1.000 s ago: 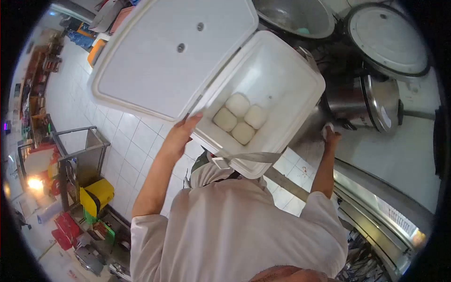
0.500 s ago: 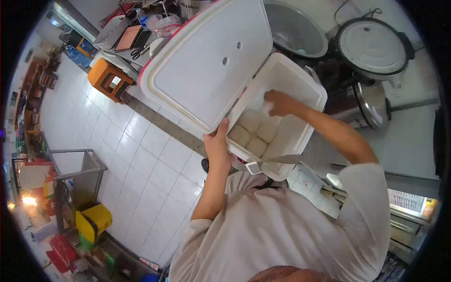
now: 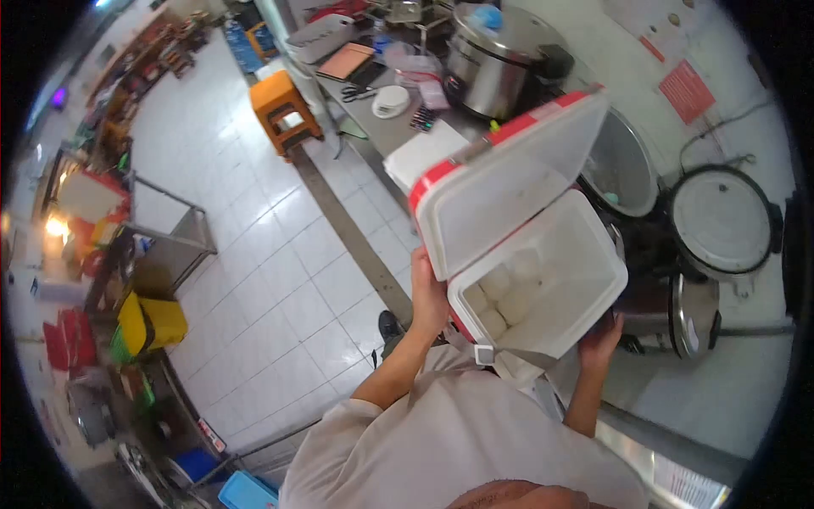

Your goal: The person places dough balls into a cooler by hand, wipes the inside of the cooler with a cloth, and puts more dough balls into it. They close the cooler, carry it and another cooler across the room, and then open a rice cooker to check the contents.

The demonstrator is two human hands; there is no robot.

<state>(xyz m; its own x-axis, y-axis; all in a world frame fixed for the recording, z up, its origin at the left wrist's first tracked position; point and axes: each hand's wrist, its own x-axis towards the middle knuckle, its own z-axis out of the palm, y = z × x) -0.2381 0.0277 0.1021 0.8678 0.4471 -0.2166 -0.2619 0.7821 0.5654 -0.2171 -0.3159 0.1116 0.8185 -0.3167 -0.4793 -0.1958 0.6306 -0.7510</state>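
A red and white cooler box [image 3: 585,293] is held tilted in front of my body, its hinged lid [image 3: 509,191] raised. My left hand [image 3: 430,293] grips the left side, near the lid's lower corner. On the opposite side my right hand [image 3: 600,341] is pressed against the outer wall, its fingers partly hidden beneath the box. Several pale, rounded lumps [image 3: 493,322], like dough balls, lie together at the left end of the box's inside. A strap with a white buckle [image 3: 484,355] hangs at the near edge.
Large cookers [image 3: 500,64] and a lidded pot [image 3: 722,219] stand beyond and right of the box. Scissors [image 3: 358,93] and a round white scale-like item [image 3: 391,102] lie on the metal table. An orange stool [image 3: 284,110] stands on the tiled floor.
My right hand has left the box's inside and now holds its outer right side. The lid has swung partly down, and the box has shifted right and downward in view as the camera turned.
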